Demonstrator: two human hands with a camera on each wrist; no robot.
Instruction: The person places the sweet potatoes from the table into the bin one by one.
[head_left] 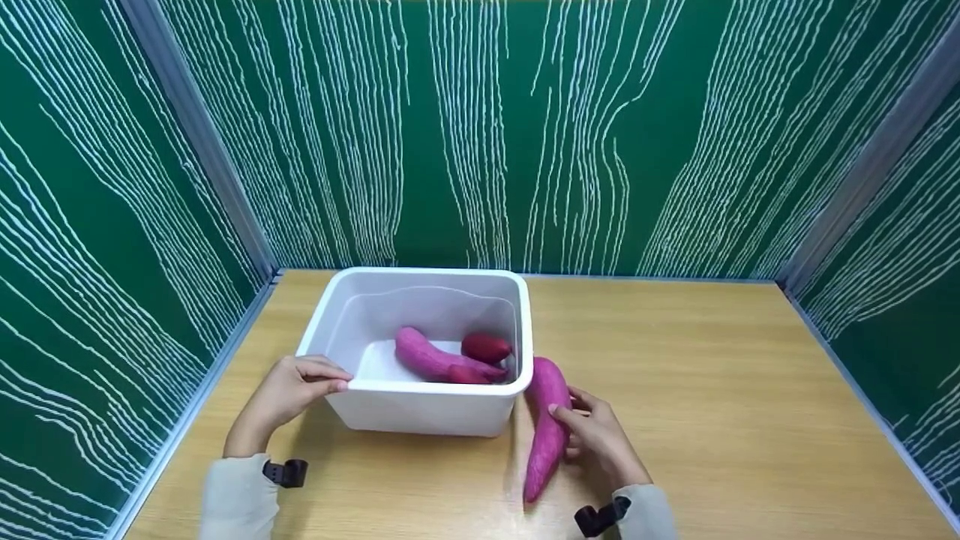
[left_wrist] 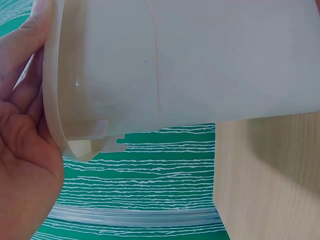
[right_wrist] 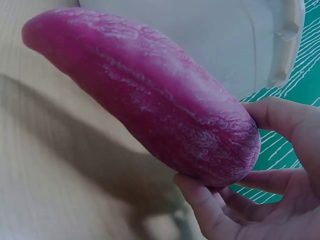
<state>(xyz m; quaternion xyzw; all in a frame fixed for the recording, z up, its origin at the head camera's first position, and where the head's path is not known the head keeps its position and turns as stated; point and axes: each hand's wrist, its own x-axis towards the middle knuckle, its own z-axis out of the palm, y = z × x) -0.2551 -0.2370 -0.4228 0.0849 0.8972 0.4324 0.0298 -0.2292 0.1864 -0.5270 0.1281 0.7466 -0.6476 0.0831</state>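
With thumb and fingers, my left hand [head_left: 296,388] pinches the rim of a white plastic bin [head_left: 427,409] at its front left corner. The left wrist view shows the bin's outer wall [left_wrist: 215,60] beside that hand. A long, curved pink-purple sweet potato [head_left: 550,439] is in my right hand [head_left: 598,433], held just outside the bin's right side. Close up in the right wrist view, the sweet potato [right_wrist: 145,90] has wrinkled skin, and fingers and thumb hold its thick end. Inside the bin lie another pink-purple sweet potato [head_left: 424,355] and two dark red pieces, one [head_left: 486,347] behind it, one partly hidden.
The bin stands on a light wooden table [head_left: 675,352], left of centre. Green panels [head_left: 525,135] with wavy white lines rise at the back and both sides, with grey metal posts [head_left: 202,142] at the corners.
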